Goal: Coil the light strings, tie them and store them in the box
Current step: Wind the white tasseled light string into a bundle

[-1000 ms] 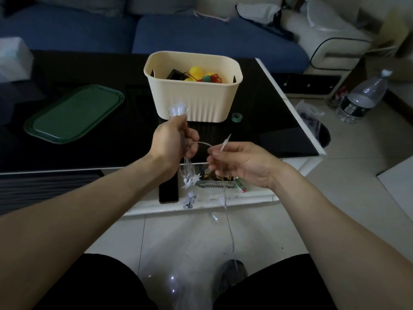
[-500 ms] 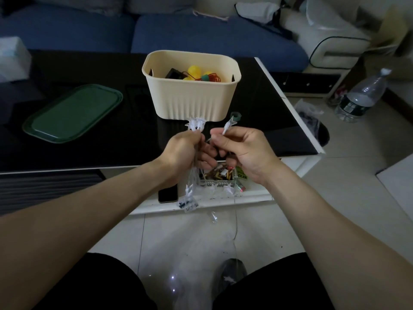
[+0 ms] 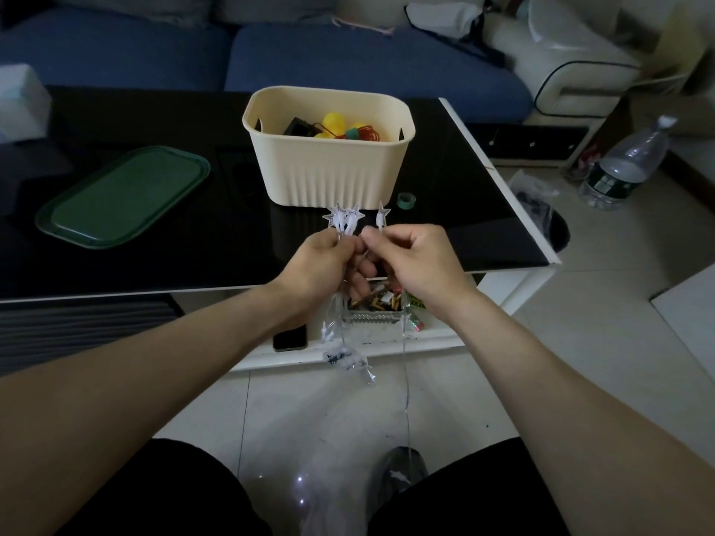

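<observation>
My left hand (image 3: 321,265) holds a bunch of star lights (image 3: 342,218) tight, just in front of the box (image 3: 329,168) on the table (image 3: 193,245). My right hand (image 3: 410,261) pinches one more star (image 3: 382,214) beside them. I should tuck it in with the others and keep the hanging wire (image 3: 405,381) from tangling.

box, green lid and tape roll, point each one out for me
box (image 3: 329,172), head view, on its ribbed front wall
green lid (image 3: 124,195), head view, on the middle of its flat top
tape roll (image 3: 406,199), head view, on its green ring, right of the box
</observation>
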`<state>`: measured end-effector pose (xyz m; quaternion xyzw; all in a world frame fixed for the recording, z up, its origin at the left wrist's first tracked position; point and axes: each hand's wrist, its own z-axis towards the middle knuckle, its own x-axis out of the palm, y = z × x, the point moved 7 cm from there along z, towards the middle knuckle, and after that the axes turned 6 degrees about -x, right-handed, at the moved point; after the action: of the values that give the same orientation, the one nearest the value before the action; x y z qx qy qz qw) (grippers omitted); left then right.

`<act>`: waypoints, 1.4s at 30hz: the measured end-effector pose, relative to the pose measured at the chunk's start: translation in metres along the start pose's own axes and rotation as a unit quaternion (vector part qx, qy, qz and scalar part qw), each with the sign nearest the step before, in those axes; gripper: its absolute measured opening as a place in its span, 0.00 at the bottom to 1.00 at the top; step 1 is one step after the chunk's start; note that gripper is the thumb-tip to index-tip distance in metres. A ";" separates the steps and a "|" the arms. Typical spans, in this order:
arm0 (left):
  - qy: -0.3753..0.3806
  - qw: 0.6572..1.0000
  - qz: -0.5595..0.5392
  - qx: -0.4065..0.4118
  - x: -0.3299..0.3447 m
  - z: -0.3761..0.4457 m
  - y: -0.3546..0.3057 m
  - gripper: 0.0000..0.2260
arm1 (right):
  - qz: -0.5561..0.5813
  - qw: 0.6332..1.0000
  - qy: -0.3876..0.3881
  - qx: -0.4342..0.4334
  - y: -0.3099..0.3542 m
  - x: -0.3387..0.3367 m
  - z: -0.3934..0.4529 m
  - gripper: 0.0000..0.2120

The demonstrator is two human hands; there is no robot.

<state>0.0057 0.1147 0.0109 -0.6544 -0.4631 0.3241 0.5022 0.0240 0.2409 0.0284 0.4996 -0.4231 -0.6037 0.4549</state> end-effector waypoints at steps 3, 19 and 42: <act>-0.030 1.000 0.007 0.004 -0.004 0.002 -0.001 0.12 | -0.013 0.999 0.035 0.020 -0.001 0.008 0.001 0.21; -0.024 0.998 0.042 0.031 -0.004 0.002 0.000 0.13 | 0.003 0.994 -0.106 -0.018 0.001 -0.001 -0.004 0.03; -0.240 0.965 -0.079 0.073 -0.050 -0.002 -0.018 0.12 | -0.157 0.983 0.092 0.021 -0.005 0.017 -0.006 0.08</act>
<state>-0.0157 0.0691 0.0262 -0.4806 -0.5954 0.4635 0.4469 0.0280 0.2254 0.0190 0.6230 -0.3082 -0.6098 0.3808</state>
